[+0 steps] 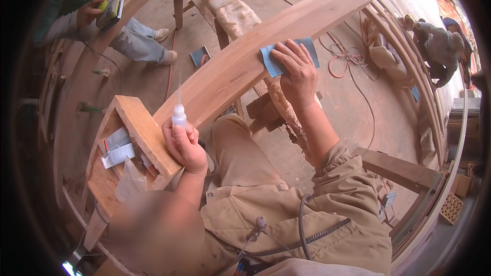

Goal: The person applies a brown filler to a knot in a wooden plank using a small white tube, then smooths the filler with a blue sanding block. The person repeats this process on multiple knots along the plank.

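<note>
While upright, glue bottle (179,116), nozzle up.

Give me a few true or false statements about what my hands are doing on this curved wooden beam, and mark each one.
1. The right hand presses a blue sheet of sandpaper onto the curved wooden beam. True.
2. The left hand is empty. False: it grips a small white squeeze bottle, nozzle up.
3. A wooden tray sits beside the left hand. True.
4. Another person at upper left holds a hammer. False: it is a yellow-and-grey power tool.
</note>
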### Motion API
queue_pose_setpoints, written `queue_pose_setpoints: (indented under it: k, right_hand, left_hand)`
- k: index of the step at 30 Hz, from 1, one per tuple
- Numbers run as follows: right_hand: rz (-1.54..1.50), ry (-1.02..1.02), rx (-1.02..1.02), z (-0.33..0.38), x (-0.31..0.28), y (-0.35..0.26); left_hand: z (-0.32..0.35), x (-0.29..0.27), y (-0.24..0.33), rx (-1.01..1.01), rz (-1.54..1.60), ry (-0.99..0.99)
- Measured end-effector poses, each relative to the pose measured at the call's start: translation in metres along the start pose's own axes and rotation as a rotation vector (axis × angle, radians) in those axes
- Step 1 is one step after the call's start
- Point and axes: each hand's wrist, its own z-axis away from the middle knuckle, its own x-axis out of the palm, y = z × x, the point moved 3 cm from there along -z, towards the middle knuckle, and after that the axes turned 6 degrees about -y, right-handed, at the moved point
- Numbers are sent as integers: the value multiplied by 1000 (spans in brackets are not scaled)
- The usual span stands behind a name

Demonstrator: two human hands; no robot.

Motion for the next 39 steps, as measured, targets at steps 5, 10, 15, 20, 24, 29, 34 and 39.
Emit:
queue_pose_setpoints:
  k: [5, 10, 15, 20, 24, 29, 34, 39]
  right_hand:
    - [-148, -117, -77, 31, 19, -63]
    - [45, 21, -2, -2, -2, 7]
    - [-98, -71, -24, 30, 11, -52]
    - [60, -11, -38, -1, -1, 6]
    - [10, 50, 10, 13, 17, -14]
    - [-81, -80, -195, 11, 12, -26]
    - [-172, 71, 105, -13, -6, 46]
    - [-527, 154, 456, -22, -32, 79]
  left_hand:
    - [2, 3, 0, 2, -28, 4]
    - [1, -1, 0, -12, -28, 10]
    - [3, 4, -4, 25, -81, -33]
    - [0, 1, 1, 7, -68, -26]
    - [3, 1, -4, 10, -99, -32]
    - [1, 0, 2, 6, -101, -39]
    - [-1, 3, 1, -25, -113, 1]
    - [-1, 3, 1, 26, -71, -8]
